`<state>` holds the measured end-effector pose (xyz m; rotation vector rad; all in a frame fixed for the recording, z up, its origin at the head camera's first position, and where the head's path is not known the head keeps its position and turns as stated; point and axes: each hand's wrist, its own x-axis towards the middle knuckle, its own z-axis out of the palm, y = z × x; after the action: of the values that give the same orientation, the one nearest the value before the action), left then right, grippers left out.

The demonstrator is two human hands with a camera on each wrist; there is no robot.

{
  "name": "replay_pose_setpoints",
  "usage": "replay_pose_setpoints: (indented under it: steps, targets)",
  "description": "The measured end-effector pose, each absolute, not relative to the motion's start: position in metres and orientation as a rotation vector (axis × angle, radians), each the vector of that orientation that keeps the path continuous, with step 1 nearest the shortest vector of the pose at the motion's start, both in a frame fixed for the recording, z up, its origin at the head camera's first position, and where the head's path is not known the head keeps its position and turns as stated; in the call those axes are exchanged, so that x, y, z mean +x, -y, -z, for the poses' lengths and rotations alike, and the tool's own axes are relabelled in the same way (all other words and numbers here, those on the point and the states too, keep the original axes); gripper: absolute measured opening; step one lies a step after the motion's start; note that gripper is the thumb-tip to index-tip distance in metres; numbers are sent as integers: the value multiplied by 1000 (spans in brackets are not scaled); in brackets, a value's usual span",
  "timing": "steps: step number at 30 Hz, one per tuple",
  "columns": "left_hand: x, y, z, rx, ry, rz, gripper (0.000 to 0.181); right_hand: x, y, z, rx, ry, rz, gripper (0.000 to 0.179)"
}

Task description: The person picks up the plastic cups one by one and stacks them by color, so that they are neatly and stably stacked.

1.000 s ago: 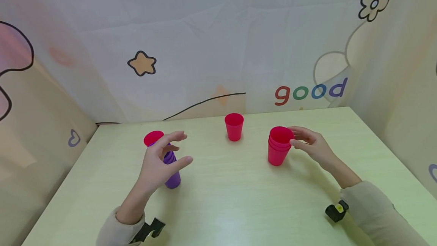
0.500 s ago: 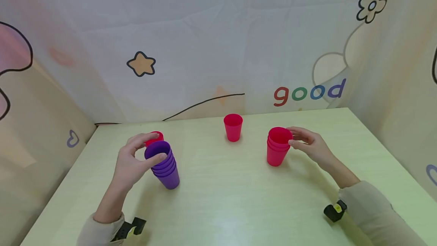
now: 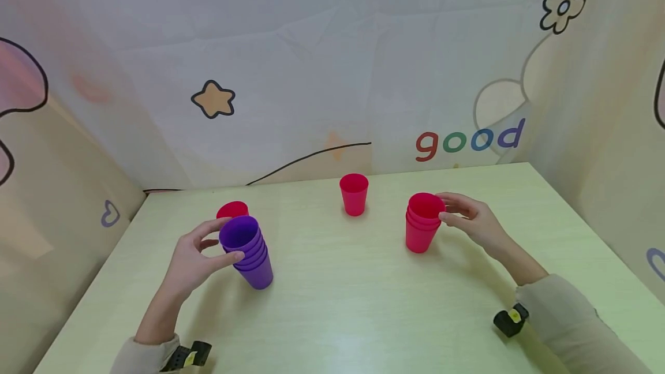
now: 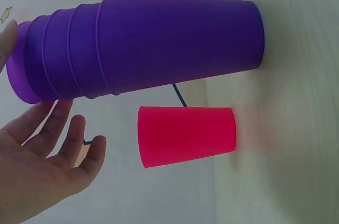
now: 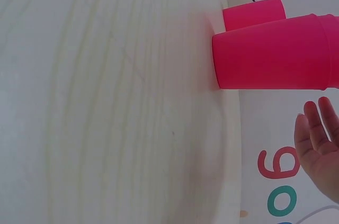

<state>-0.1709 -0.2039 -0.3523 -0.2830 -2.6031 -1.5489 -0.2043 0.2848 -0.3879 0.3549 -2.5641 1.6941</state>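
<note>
In the head view my left hand [image 3: 189, 261] has its thumb and index finger on either side of a stack of purple cups [image 3: 258, 275] near the top, pinching it. The left wrist view shows the thumb and fingertips at the upper rims of the purple stack [image 4: 180, 38], the other fingers loosely bent. To the right, my right hand [image 3: 478, 224] pinches the rim of a short stack of red cups [image 3: 419, 238] between thumb and fingers. Both stacks are upright. Behind the purple stack a red cup [image 3: 232, 209] is partly hidden.
A single red cup [image 3: 355, 198] stands mid-table toward the back. The pale wooden table [image 3: 337, 305] ends at a printed cloth backdrop [image 3: 291, 74], with cloth on both sides. Black wrist cameras [image 3: 511, 320] are strapped at the sleeves.
My left hand has moved left from over the purple cups and closed its thumb and fingers on their upper rims. The right hand stays at the red stack.
</note>
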Motion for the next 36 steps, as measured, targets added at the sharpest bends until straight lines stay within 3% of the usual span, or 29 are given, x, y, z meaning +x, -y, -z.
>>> replay_pose_setpoints:
  steps: [17, 36]
  targets:
    - [-176, 195, 362, -486, 2439, 1629, 51, -204, -285, 388, 352, 2559, -1704, 51]
    - [-193, 160, 363, -480, 2486, 1685, 57, -203, -284, 388, 351, 2555, -1714, 52]
